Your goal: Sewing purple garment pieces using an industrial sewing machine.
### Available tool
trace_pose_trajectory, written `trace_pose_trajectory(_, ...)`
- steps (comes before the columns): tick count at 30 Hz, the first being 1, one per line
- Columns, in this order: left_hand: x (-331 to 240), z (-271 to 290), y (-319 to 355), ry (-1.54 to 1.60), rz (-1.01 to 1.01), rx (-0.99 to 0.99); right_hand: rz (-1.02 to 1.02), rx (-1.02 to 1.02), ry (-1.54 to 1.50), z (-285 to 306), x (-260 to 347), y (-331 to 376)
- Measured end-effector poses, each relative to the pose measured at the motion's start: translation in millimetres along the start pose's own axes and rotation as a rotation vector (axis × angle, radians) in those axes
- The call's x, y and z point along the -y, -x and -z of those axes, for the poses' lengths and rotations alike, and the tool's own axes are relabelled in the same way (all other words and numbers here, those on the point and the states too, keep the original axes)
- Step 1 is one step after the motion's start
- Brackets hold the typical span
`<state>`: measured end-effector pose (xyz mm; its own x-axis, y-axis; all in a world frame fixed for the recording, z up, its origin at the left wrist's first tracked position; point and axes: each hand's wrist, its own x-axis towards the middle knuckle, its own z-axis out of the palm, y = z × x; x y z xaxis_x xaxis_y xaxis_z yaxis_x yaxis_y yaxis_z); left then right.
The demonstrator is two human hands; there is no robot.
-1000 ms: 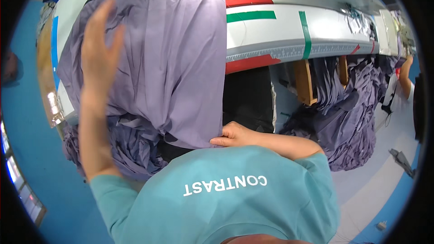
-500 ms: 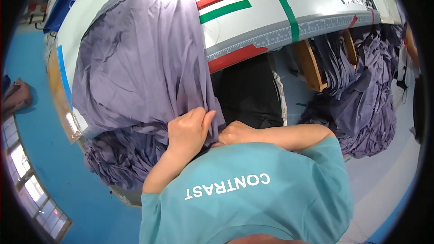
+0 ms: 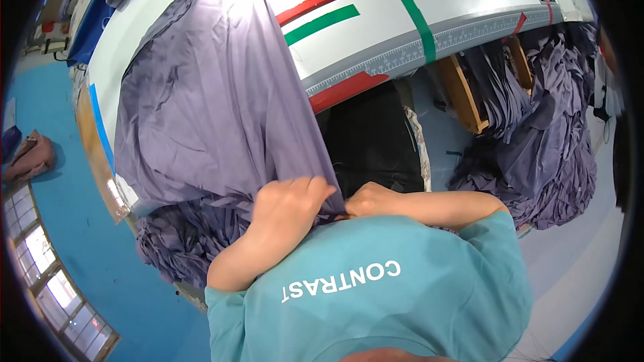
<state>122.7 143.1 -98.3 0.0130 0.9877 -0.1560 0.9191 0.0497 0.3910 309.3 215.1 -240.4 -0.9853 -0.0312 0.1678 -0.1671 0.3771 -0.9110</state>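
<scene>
Purple cloth [image 3: 208, 100] lay across a white worktable [image 3: 369, 35] and hung down to the person's teal shirt [image 3: 376, 318]. The left hand [image 3: 290, 204], curled closed, gripped its lower part; just beside, the right hand [image 3: 371, 200] pinched its lower right corner.

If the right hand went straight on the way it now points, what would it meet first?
The right hand would probably meet the purple cloth first, then perhaps the left hand; depth is unclear.
</scene>
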Motion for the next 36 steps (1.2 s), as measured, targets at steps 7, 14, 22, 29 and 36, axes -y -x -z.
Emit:
trace_pose_trajectory(7,9.3,-36.6,-10.1,0.134,0.059,0.064,0.038,0.279,0.128,35.0,11.6,-30.1)
trace_pose_trajectory(14,13.0,-30.7,-22.8,0.194,-0.021,0.113,0.453,-0.310,-0.425,154.3,67.6,-18.5)
trace_pose_trajectory(22,16.1,-33.6,-26.6,0.161,0.042,0.157,-0.493,-1.317,0.755,296.1,25.4,7.1)
trace_pose_trajectory(29,14.7,-28.8,-33.5,0.173,0.073,0.206,-0.409,-1.233,1.374,341.9,-72.0,63.6)
trace_pose_trajectory(36,18.2,-28.6,-36.4,0.176,0.058,0.215,-0.482,-1.346,1.048,347.1,-64.5,58.5)
